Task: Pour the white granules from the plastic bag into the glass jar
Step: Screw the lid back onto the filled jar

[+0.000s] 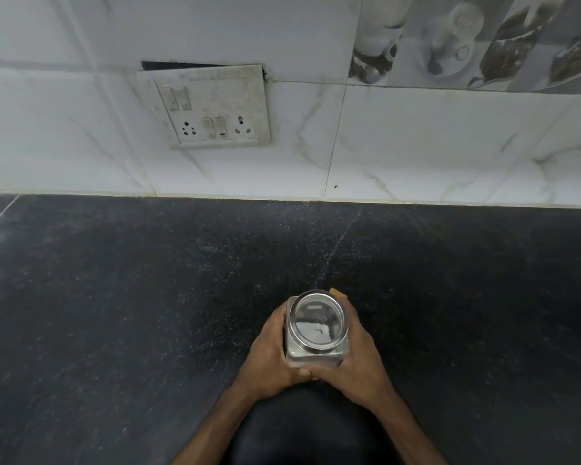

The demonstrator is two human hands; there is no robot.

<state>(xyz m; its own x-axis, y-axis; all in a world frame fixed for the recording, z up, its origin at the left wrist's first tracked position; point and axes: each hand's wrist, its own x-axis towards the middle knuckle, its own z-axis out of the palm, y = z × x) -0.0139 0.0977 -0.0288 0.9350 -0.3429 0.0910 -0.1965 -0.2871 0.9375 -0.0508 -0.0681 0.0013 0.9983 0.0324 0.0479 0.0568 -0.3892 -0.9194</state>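
A square glass jar [316, 325] with a round shiny metal lid stands on the black stone counter [148, 297], near its front edge. My left hand [272, 355] wraps the jar's left side and my right hand [358, 354] wraps its right side; the thumbs meet in front of it. The lid is on the jar. A small orange-brown thing [337, 293] shows just behind the jar, by my right fingertips; I cannot tell what it is. No plastic bag is in view.
A white marble-tiled wall [416, 146] rises behind the counter. A worn switch and socket plate [212, 109] sits on the wall to the upper left. A decorative printed tile [467, 38] is at the upper right.
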